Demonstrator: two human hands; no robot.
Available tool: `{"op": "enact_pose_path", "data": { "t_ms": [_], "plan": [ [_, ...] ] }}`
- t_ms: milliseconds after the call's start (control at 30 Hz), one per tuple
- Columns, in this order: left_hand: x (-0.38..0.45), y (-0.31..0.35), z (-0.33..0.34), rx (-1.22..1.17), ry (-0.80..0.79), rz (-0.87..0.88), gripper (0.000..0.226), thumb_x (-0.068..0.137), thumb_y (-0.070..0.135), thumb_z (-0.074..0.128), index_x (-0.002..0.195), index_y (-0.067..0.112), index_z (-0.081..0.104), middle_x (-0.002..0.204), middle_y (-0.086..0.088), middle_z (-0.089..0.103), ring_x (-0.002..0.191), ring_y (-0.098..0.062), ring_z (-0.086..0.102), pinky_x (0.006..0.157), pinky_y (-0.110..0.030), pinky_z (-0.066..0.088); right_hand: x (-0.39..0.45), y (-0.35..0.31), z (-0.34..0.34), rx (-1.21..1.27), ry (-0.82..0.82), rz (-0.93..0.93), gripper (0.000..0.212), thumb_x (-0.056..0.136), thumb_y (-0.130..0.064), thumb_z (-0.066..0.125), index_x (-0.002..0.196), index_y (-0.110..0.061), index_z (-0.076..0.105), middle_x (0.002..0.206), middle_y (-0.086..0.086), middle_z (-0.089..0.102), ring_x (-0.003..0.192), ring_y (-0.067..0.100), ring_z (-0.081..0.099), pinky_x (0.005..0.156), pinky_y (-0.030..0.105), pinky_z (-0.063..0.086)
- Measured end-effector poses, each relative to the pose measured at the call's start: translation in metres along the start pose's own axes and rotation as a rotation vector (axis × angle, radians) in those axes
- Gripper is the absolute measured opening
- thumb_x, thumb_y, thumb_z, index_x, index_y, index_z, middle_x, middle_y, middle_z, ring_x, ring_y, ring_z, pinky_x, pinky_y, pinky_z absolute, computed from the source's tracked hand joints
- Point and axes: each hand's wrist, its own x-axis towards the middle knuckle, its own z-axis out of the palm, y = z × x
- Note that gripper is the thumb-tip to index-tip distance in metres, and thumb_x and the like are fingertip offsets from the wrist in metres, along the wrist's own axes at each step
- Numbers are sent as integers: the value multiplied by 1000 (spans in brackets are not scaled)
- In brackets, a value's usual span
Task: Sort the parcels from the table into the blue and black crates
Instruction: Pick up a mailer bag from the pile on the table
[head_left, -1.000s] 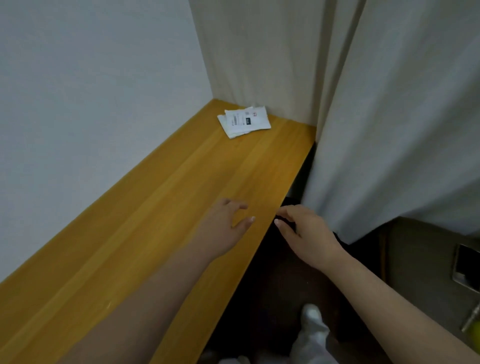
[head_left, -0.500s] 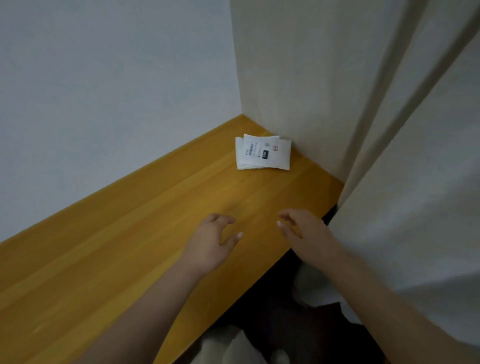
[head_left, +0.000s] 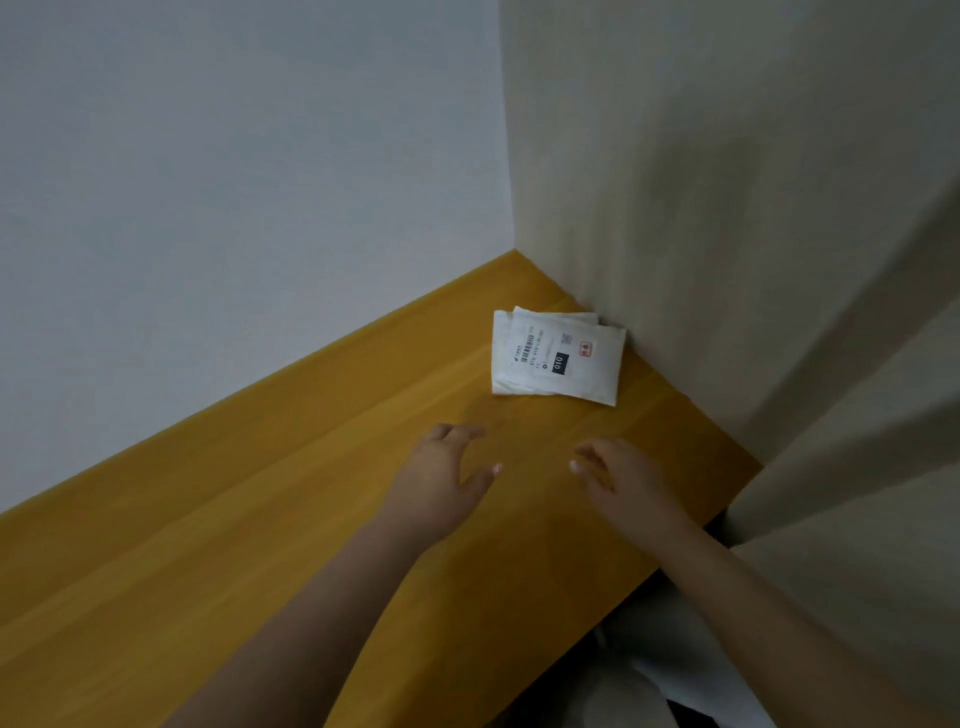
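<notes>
Change since earlier frame: both hands have come forward along the tabletop toward the far corner, and the parcels now sit nearer to them; the view has swung off the floor and onto the corner.
Walls: pale wall (head_left: 234, 208) along the far left edge, a second wall (head_left: 675, 182) behind the corner, a curtain (head_left: 857, 467) hanging past the right edge.
Tabletop: yellow wood (head_left: 208, 571), bare except for the parcels.
Parcels: white flat parcels (head_left: 558, 358), at least two overlapping, top one label-up; tucked into the far corner with the back edge touching or just beside the rear wall. Exact count cannot be told.
Crates: neither the blue nor the black one is in view.
Left hand (head_left: 441, 483): spread, fingers curled loosely, grasping nothing, hovering near the parcels but apart from them.
Right hand (head_left: 623, 478): likewise spread and empty, beside the left.
Stage, judged: reach under way, pickup not yet made.
Risk 1: thin parcels lie flat, so fingertips may slide over the top one and push the stack against the wall.
Risk 2: lifting both as one could send them to the same crate unsorted.
Risk 3: the lower label is hidden, so it needs separating and reading first.
Risk 4: the right forearm runs close to the curtain, which may snag it on withdrawal.
</notes>
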Motion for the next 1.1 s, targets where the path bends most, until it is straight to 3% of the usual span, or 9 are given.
{"op": "enact_pose_path", "data": {
  "t_ms": [167,433,500,633,833,967,1100],
  "plan": [
    [36,-12,10,-32,25,-93,54,93,40,58,142,21,43,138,-4,46,120,-21,51,90,-35,48,56,14,12,-31,-97,4,33,98,-27,53,127,-12,56,126,6,54,120,22,50,101,41,43],
    [88,-16,27,-82,29,-313,62,92,39,61,146,19,36,141,-5,43,126,-22,47,96,-36,47,150,45,-7,24,-84,163,44,93,-22,61,133,-11,46,135,14,41,126,30,44,104,41,42],
    [114,-13,34,-123,49,-354,65,91,38,63,146,18,35,140,-7,44,127,-21,48,97,-33,45,174,55,-15,38,-65,199,54,91,-19,64,139,-11,40,142,15,33,131,31,39,105,39,39],
    [159,-5,54,-180,27,-406,72,89,38,66,148,17,30,144,-6,41,129,-20,46,99,-34,43,204,74,-23,-4,-8,232,73,84,-13,72,144,-6,30,147,19,25,133,31,32,99,22,30],
    [212,-4,70,-218,-2,-456,78,87,34,69,150,15,27,147,-10,37,134,-25,40,101,-37,40,232,102,-14,-104,-16,259,91,77,-28,79,147,-15,23,152,20,17,138,39,24,109,49,33],
    [234,-9,75,-169,3,-449,79,88,34,69,151,16,25,151,-9,32,139,-26,31,107,-39,35,257,103,-13,-260,15,199,96,74,-39,80,148,-17,25,153,18,18,140,38,20,112,51,27],
    [242,-12,86,-156,-57,-415,82,87,35,69,153,19,22,155,-7,27,140,-27,30,112,-45,35,283,104,-13,-410,-114,104,103,76,-52,73,152,-23,10,160,9,9,145,33,11,115,52,18]
  ]
}}
